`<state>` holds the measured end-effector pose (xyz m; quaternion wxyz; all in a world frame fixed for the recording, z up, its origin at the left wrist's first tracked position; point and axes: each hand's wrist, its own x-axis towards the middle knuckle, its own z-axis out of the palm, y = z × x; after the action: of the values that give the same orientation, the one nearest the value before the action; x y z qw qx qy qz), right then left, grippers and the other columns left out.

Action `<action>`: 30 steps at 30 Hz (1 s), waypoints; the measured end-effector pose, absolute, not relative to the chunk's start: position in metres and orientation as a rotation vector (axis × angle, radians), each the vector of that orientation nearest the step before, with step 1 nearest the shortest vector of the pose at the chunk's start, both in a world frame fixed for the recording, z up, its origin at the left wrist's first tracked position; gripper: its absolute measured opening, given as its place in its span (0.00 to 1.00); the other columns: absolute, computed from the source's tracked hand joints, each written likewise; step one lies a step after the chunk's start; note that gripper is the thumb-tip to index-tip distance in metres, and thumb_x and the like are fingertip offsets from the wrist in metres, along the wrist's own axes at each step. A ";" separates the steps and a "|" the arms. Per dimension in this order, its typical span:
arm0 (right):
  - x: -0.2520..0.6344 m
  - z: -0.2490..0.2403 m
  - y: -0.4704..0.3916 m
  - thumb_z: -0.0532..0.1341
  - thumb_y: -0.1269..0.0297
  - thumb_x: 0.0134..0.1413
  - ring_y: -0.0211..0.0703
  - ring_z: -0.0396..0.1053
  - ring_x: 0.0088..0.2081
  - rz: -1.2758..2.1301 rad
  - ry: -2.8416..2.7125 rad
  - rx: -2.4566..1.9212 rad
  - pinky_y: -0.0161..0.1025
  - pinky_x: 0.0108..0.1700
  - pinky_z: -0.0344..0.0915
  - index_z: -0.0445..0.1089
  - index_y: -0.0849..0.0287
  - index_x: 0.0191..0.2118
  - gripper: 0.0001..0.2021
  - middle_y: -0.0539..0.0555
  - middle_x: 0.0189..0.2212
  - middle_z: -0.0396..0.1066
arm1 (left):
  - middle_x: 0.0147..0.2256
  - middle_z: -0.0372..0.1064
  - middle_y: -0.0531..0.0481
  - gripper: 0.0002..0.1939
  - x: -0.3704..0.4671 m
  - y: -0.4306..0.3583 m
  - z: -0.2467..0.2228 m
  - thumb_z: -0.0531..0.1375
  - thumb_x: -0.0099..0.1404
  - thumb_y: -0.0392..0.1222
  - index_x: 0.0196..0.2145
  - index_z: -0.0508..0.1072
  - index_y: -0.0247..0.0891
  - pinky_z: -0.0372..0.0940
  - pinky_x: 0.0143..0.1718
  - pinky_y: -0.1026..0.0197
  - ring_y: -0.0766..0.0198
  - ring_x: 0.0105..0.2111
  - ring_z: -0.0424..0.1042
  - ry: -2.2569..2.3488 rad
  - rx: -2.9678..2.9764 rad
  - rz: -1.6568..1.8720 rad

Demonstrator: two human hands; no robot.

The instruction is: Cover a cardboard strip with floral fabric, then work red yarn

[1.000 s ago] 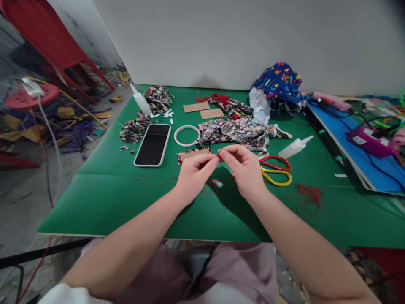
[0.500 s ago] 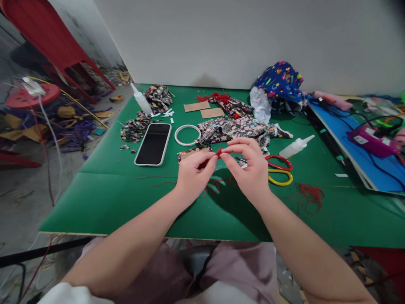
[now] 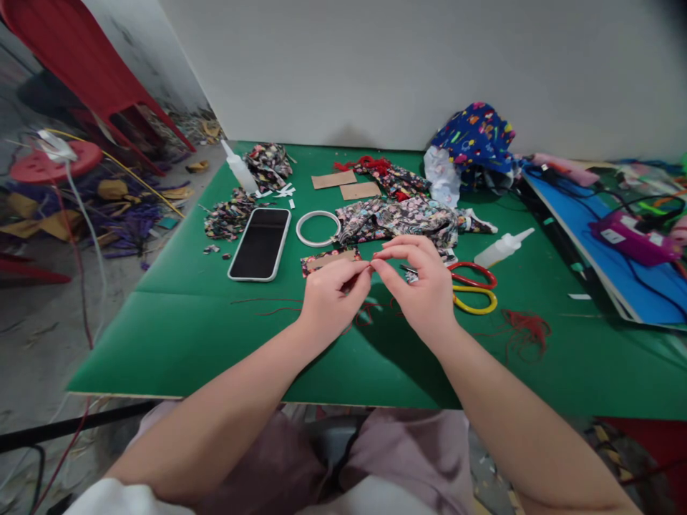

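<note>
Above the green table [image 3: 177,343], my left hand [image 3: 333,297] and my right hand [image 3: 421,290] meet fingertip to fingertip. Both are closed in a pinch on a small bit of red thread, now almost wholly hidden by the fingers. Loose red strands [image 3: 257,300] lie on the table beside and below my left hand. Just beyond that hand is a floral fabric piece with brown card [image 3: 328,260], partly covered by it. Close to my right hand lie scissors [image 3: 475,300] with one red and one yellow handle loop, their blades partly hidden behind the hand.
A phone [image 3: 260,244], a white tape ring [image 3: 318,229] and bunched floral fabric [image 3: 397,220] lie beyond the hands. Glue bottles [image 3: 504,247] [image 3: 240,170] stand or lie at both sides. Red thread [image 3: 527,332] is heaped at right, near a blue folder [image 3: 606,243].
The red bit that showed between the fingertips is now nearly covered. My right fingertips have shifted slightly left, against the left ones. Objects on the table stay put.
</note>
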<state>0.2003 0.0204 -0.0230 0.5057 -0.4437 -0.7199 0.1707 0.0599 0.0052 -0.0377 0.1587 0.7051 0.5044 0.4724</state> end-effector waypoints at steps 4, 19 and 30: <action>0.200 -0.023 0.021 0.60 0.66 0.52 0.43 0.67 0.43 0.427 -1.740 -1.070 0.45 0.47 0.63 0.70 0.55 0.30 0.02 0.53 0.35 0.70 | 0.27 0.75 0.47 0.11 0.061 0.006 -0.037 0.54 0.61 0.38 0.31 0.76 0.34 0.64 0.33 0.63 0.64 0.29 0.72 1.437 2.029 1.328; 0.200 -0.024 0.021 0.57 0.66 0.55 0.42 0.66 0.42 0.504 -1.740 -1.049 0.43 0.47 0.62 0.66 0.56 0.31 0.03 0.53 0.34 0.69 | 0.27 0.75 0.47 0.11 0.060 0.006 -0.039 0.54 0.62 0.39 0.31 0.76 0.34 0.63 0.30 0.64 0.65 0.28 0.71 1.429 1.977 1.305; 0.199 -0.029 0.029 0.58 0.54 0.53 0.37 0.70 0.35 1.290 -1.379 -1.017 0.36 0.40 0.66 0.73 0.54 0.35 0.12 0.50 0.32 0.74 | 0.27 0.75 0.50 0.09 0.058 0.007 -0.035 0.58 0.58 0.42 0.28 0.77 0.38 0.62 0.26 0.64 0.65 0.28 0.70 1.234 1.466 1.286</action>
<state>0.1992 0.0286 -0.0288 0.4782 -0.4165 -0.5646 0.5283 0.0578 0.0066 -0.0345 0.4048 0.5809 0.4889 0.5096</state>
